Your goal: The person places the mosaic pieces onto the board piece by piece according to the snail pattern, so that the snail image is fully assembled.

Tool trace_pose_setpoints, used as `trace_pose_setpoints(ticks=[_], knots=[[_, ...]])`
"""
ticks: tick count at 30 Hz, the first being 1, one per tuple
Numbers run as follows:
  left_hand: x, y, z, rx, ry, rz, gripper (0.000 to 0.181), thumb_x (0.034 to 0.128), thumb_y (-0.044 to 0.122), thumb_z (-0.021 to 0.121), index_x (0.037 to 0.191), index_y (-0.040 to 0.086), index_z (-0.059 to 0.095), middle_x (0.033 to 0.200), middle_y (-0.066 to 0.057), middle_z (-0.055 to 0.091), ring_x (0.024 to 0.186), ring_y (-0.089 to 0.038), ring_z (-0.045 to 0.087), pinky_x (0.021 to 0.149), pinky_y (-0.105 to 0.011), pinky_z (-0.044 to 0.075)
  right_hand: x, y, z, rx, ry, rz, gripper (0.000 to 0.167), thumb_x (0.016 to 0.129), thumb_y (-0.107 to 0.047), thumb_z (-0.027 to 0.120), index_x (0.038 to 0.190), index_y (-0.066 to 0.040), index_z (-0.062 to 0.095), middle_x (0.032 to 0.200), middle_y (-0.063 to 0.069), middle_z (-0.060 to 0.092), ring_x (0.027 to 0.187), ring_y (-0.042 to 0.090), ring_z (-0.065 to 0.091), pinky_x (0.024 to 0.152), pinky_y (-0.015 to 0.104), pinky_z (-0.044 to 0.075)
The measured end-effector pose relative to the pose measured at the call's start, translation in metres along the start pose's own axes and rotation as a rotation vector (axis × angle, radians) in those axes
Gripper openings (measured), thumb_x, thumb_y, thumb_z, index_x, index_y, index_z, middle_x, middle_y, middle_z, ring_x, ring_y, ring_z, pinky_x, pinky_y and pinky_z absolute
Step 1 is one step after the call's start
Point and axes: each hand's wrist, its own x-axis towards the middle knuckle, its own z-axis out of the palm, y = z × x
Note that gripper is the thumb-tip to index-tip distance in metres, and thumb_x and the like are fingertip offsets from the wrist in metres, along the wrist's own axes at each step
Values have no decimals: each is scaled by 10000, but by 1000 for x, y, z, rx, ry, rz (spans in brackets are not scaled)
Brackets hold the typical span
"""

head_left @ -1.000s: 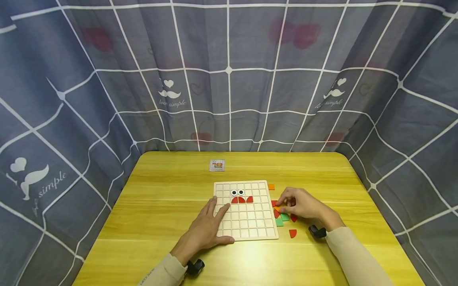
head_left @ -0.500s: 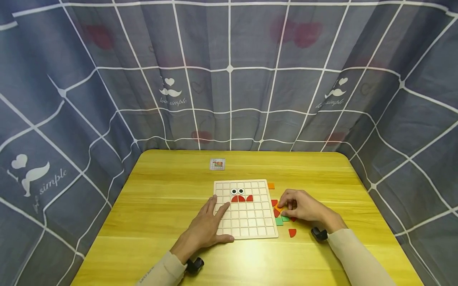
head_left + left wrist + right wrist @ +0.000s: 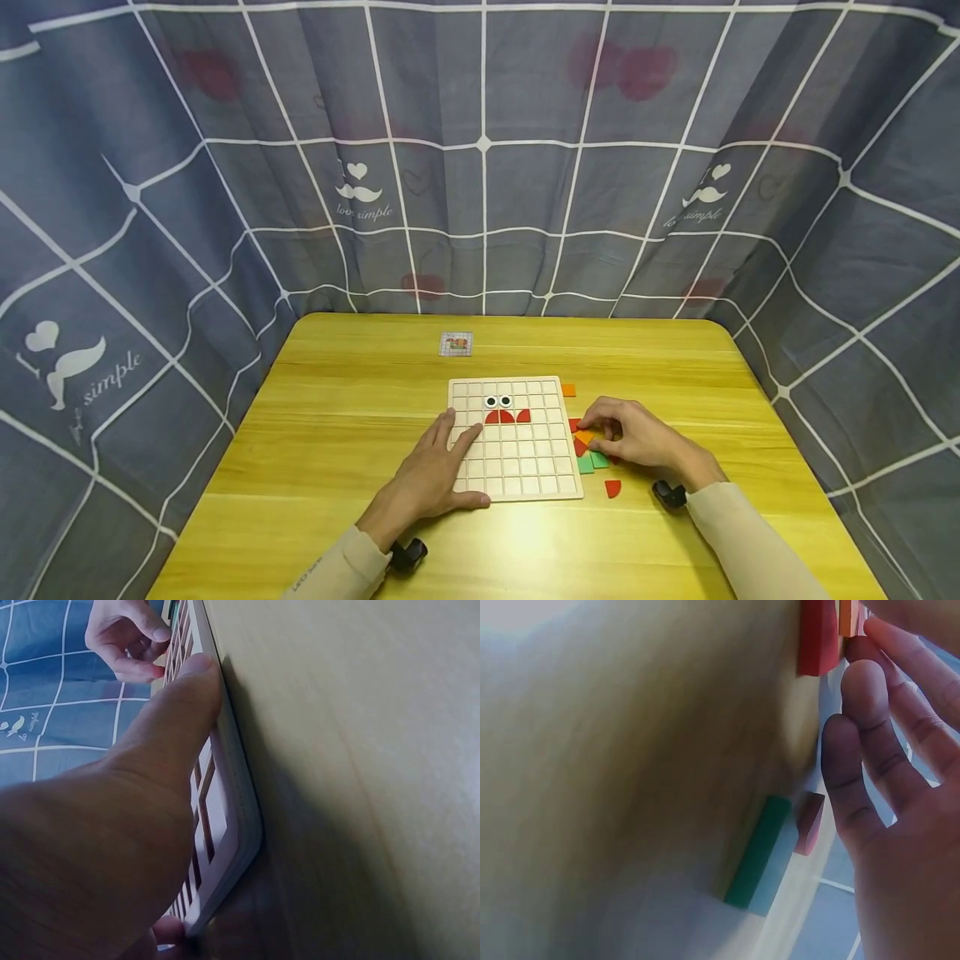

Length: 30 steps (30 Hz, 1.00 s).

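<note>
While tiles (image 3: 581,447) crowd right grip (image 3: 630,431), card (image 3: 456,344) beyond board (image 3: 517,468)

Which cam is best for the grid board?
Head: it looks down on the grid board, showing most of its cells, with the left hand over part of it. Left wrist gives only a steep slice of edge and corner; in right wrist I can't make it out.

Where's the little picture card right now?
In the head view, the picture card lies on the yellow table near its far edge, left of the middle, just past the far left corner of the wooden board.
</note>
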Motion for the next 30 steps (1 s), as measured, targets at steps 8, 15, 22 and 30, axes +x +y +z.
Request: trace_pose_setpoints(ticks=[8,15,22,30], knots=[[1,0,0,3,14,13,1162,917,701,925,1806,146,422,1858,-391,266,1736,-600,324,1404,-657,374,2,-1,1,-8,-22,-1,274,1019,-162,922,1272,-242,857,1137,-68,755,812,72,589,727,212,502],[1,0,1,0,13,15,1154,919,696,927,1803,147,429,1857,-388,272,1735,-600,324,1399,-660,383,1,-1,-1,-30,-41,8,245,1014,-192,937,1238,-258,863,1089,-79,744,796,44,561,720,211,492],[0,0,2,-1,9,20,1159,917,700,925,1804,143,427,1859,-394,264,1738,-602,317,1404,-662,372,-2,-1,-4,-43,-60,34,201,1012,-257,947,1197,-257,867,1098,-69,745,832,53,579,755,218,515],[0,-1,1,-6,16,16,1162,918,697,927,1805,141,424,1861,-395,259,1741,-602,311,1403,-671,367,0,-2,-8,-48,-49,34,142,1018,-304,941,1102,-249,841,1058,-68,716,864,65,605,776,230,551]])
